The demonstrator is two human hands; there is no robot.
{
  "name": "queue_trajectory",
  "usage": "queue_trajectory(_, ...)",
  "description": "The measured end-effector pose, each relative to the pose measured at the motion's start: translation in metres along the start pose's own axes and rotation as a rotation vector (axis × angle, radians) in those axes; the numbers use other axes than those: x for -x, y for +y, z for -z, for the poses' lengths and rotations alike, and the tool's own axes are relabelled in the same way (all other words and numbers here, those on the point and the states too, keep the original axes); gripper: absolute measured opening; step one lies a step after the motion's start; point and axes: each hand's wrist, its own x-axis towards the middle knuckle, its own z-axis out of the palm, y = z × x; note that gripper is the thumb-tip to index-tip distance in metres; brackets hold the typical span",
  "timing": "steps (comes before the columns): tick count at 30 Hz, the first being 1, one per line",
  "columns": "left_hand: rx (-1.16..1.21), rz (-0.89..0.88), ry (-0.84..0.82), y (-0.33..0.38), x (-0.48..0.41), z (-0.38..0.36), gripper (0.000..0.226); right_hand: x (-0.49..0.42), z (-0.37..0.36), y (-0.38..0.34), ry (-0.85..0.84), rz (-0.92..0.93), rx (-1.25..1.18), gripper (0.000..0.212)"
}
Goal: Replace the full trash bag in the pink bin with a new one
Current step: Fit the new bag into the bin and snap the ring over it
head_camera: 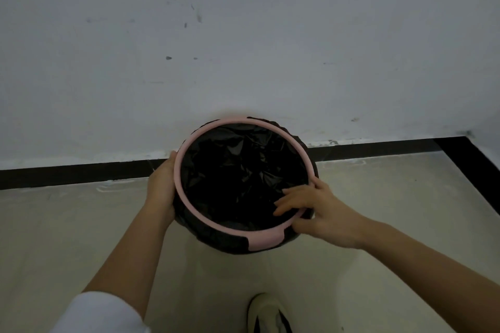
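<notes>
The pink bin (263, 241) stands on the floor against the wall, seen from above. A black trash bag (240, 170) lines its inside and folds over the outside, held under the pink rim ring (180, 159). The bag's interior looks dark and crumpled; I cannot tell what lies in it. My left hand (162, 184) presses flat against the bin's left outer side over the folded bag. My right hand (311, 211) rests on the near right rim, fingers spread over the ring and reaching into the bag, thumb outside.
A white wall (243, 48) with scuff marks rises right behind the bin, with a black baseboard (81, 173) along the floor. The floor (67, 224) is pale tile. My shoe (267, 313) shows at the bottom edge, below the bin.
</notes>
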Motion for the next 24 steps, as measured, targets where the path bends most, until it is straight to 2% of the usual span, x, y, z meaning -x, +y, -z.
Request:
queue_trajectory(2, 0.039, 0.068, -0.028, 0.000, -0.002, 0.003, 0.039, 0.002, -0.010, 0.000, -0.055, -0.003, 0.029, 0.031)
queue_trajectory(4, 0.001, 0.046, -0.001, -0.001, -0.004, 0.003, 0.040, 0.002, -0.021, 0.001, -0.061, 0.009, 0.143, 0.042)
queue_trajectory(8, -0.301, -0.216, 0.100, -0.006, 0.007, -0.002, 0.037, 0.000, -0.036, 0.003, -0.082, 0.047, 0.208, 0.061)
queue_trajectory(11, -0.536, -0.379, 0.127, -0.012, 0.012, -0.005, 0.040, -0.001, -0.038, 0.003, -0.073, 0.036, 0.187, 0.053)
queue_trajectory(19, -0.608, -0.423, 0.196, -0.018, 0.018, -0.010, 0.041, -0.006, -0.037, 0.002, -0.117, 0.018, 0.247, 0.050)
queue_trajectory(24, -0.659, -0.440, 0.212, -0.019, 0.021, -0.010, 0.046, -0.008, -0.029, -0.004, -0.117, -0.048, 0.082, 0.046)
